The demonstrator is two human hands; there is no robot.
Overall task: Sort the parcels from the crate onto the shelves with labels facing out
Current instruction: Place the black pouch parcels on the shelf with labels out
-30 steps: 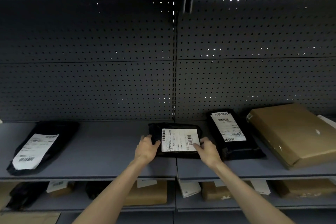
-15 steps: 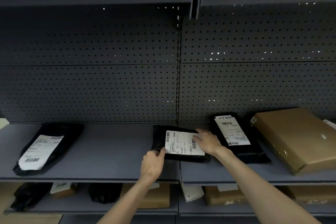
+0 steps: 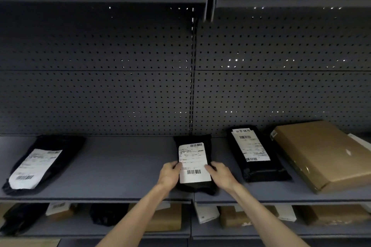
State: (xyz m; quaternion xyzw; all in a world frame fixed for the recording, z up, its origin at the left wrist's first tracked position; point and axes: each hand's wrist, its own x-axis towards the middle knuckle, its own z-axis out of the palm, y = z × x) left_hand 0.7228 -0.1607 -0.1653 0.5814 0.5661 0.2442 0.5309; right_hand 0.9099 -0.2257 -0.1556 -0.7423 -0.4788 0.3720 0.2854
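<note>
A black parcel (image 3: 192, 140) with a white label on top lies lengthwise on the grey middle shelf (image 3: 120, 166), across the seam between two shelf bays. My left hand (image 3: 168, 174) grips its near left edge, thumb on the label. My right hand (image 3: 220, 174) grips the near right edge, thumb on the label's corner. The label faces up, its barcode end toward me. The crate is out of view.
On the same shelf lie a black parcel (image 3: 66, 148) at far left, another black parcel (image 3: 267, 170) to the right, and a brown cardboard box (image 3: 321, 152) beyond it. The lower shelf (image 3: 80, 228) holds several boxes and dark bags. Perforated back panels stand behind.
The parcel has been turned from lying crosswise to lying lengthwise, with the label's barcode end toward me. Both hands have shifted to its near edges.
</note>
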